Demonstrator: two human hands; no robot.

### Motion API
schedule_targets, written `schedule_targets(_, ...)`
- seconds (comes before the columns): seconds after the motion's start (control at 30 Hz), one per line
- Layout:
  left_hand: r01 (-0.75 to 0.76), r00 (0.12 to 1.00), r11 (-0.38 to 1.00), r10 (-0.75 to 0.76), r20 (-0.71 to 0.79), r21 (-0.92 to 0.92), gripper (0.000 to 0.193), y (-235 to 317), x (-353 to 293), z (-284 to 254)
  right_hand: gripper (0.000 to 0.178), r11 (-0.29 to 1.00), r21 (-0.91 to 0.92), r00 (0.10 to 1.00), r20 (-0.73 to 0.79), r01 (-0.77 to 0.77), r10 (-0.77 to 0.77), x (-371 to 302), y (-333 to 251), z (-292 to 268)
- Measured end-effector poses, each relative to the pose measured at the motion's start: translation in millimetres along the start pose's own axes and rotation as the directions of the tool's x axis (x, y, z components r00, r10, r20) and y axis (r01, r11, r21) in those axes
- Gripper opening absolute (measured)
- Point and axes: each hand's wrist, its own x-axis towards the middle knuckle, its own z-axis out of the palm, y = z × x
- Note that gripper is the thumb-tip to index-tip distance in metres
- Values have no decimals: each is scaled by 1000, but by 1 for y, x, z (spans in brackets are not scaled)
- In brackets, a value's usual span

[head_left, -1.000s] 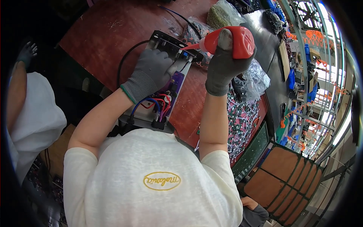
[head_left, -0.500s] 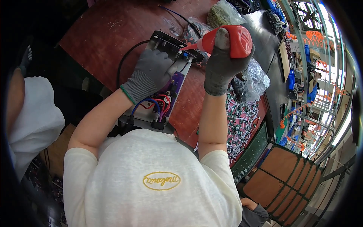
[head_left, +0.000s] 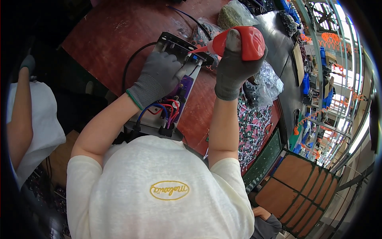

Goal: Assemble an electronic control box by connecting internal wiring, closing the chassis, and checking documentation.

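Observation:
My right hand [head_left: 234,75], in a grey glove, is wrapped round a red squeeze bottle [head_left: 253,43]. The bottle lies tilted, its thin red nozzle [head_left: 200,50] reaching left to a small white connector inside an open metal chassis [head_left: 153,118]. Over the chassis lies my gloved left hand [head_left: 157,75], its fingers curled and closed; what they grip is hidden. A purple circuit board [head_left: 183,91] shows beside that hand. Red and blue wires [head_left: 165,108] loop at the chassis's near end, and a black slotted panel [head_left: 170,38] forms its far end.
The chassis rests on a red-brown tabletop [head_left: 119,30]. A black cable [head_left: 128,63] curves left of it. Right of my forearm lie many small white and green parts [head_left: 254,129] and a clear plastic bag [head_left: 268,85]. Another person's arm [head_left: 22,123] is at the far left.
My hands, the bottle and the chassis hold nearly the same place. At the left, the other person's arm and gloved hand have shifted.

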Motion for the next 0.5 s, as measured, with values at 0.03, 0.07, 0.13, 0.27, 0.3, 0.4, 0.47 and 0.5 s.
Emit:
schedule_targets(0.03, -1, 1000, 1000, 1, 3, -3, 21, 0, 0, 0, 37, 1000, -2, 1000, 1, 14, -14, 0, 1, -1)
schedule_targets(0.07, 0, 1000, 1000, 0, 3, -2, 21, 0, 0, -1, 37, 1000, -1, 1000, 1, 13, -13, 0, 1, -1)
schedule_targets(0.13, -12, 1000, 1000, 12, -9, 2, 21, 0, 1, -1, 36, 1000, 26, 1000, 8, -16, 16, 0, 1, -1)
schedule_targets(0.27, 0, 1000, 1000, 0, -4, -2, 21, 0, 0, -2, 35, 1000, 25, 1000, -2, 6, -6, 1, 0, 0)
schedule_targets(0.3, -1, 1000, 1000, 1, -3, -6, 20, 0, 1, -2, 34, 999, 32, 1000, -4, -5, 5, 1, 0, 0)
schedule_targets(0.4, 3, 1000, 1000, -3, 1, 1, 20, 0, 1, -2, 34, 999, 40, 1000, 1, -8, 8, 2, 1, -1)
schedule_targets(0.47, 5, 1000, 1000, -5, 5, 10, 20, 0, 1, -3, 34, 999, 39, 1000, 5, 0, 0, 2, 2, -1)
schedule_targets(0.5, 2, 1000, 1000, -3, 5, 6, 20, 0, 1, -3, 34, 1000, 24, 1000, 6, 4, -4, 3, 3, -2)
